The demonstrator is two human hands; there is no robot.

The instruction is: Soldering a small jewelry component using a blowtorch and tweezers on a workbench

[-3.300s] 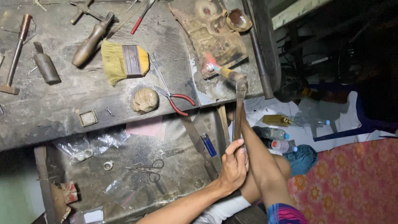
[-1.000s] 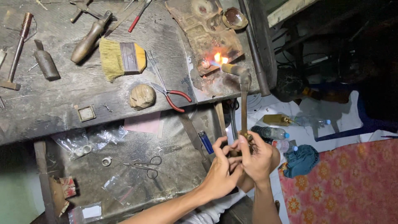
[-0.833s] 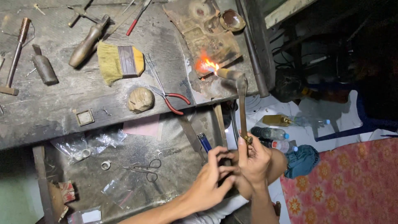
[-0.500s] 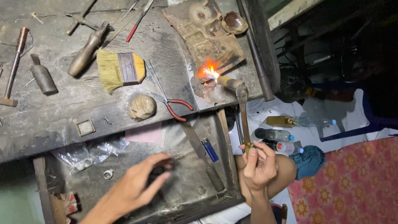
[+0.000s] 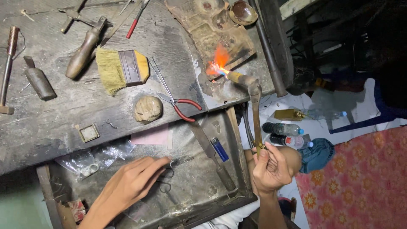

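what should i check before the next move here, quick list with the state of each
1. Right hand grips the torch by its lower end: ok.
2. Flame lit, aimed at the scorched block: ok.
3. Left hand away from the flame, down in the drawer: ok.
4. Left fingertips on the scissors: touching, grip cannot tell.
5. Blue lighter lies in the drawer near the torch stem: not ok.
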